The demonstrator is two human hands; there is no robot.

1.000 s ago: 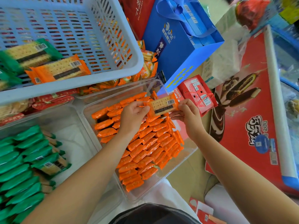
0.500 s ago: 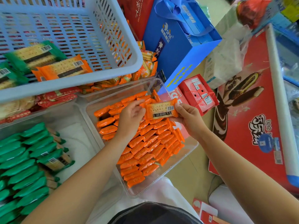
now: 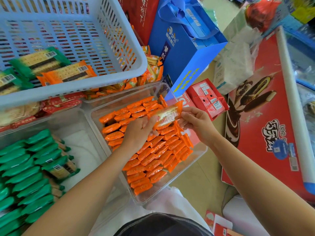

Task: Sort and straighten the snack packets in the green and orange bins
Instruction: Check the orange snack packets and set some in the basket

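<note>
Orange packet [image 3: 167, 116] is pinched at each end by your left hand [image 3: 138, 132] and right hand [image 3: 196, 124], above the bin [image 3: 189, 176].

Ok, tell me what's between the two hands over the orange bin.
One orange packet, blurred, spans the gap: the left hand pinches one end, the right hand the other, above the clear bin. It shows in the head view.

blue gift bag [image 3: 185, 53] beside red carton [image 3: 208, 99]
</note>
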